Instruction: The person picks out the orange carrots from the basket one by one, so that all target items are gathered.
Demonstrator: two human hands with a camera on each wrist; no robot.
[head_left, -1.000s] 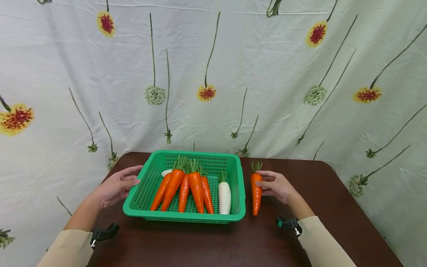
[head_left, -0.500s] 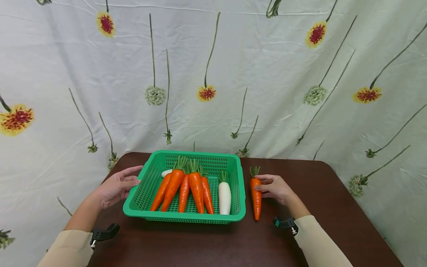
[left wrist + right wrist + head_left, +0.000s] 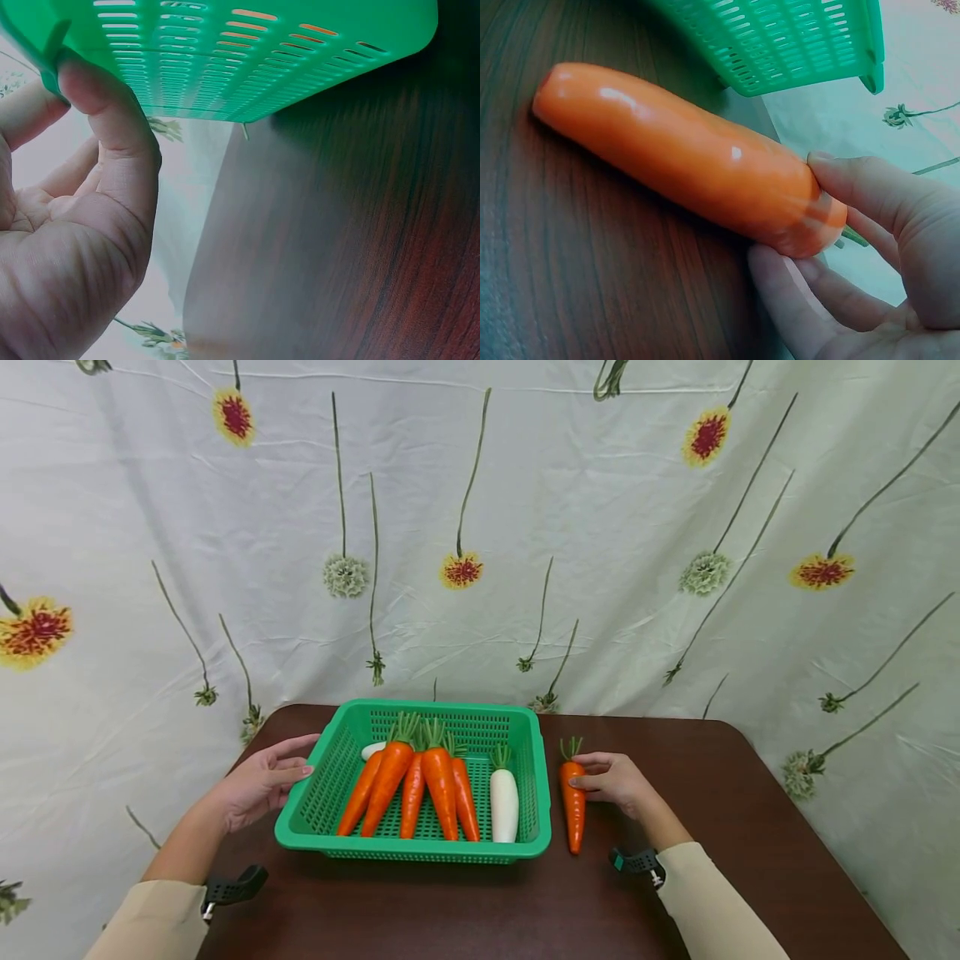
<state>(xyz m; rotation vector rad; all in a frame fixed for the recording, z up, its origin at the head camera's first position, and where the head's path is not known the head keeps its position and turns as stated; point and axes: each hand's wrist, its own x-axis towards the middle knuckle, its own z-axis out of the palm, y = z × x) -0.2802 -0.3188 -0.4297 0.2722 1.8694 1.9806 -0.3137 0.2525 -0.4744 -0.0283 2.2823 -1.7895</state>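
A green plastic basket (image 3: 352, 843) holds several orange carrots (image 3: 441, 789) with green tops, a white radish (image 3: 504, 806) on its right side and a small white piece behind the carrots. At its left rim my left hand (image 3: 262, 781) pinches the edge between thumb and fingers; the left wrist view shows the thumb (image 3: 94, 90) against the rim. To the right of the basket, my right hand (image 3: 615, 785) holds a single carrot (image 3: 573, 814) near its leafy end, thumb on one side and fingers on the other. In the right wrist view that carrot (image 3: 675, 150) lies low over the table.
The dark brown wooden table (image 3: 450, 910) carries the basket near its back edge. A pale curtain (image 3: 420, 635) with printed flowers hangs right behind. Black straps (image 3: 236, 887) sit on both wrists.
My right hand and its carrot have shifted slightly toward me and a little left, the carrot's tip swinging slightly. The left hand and basket stay in place.
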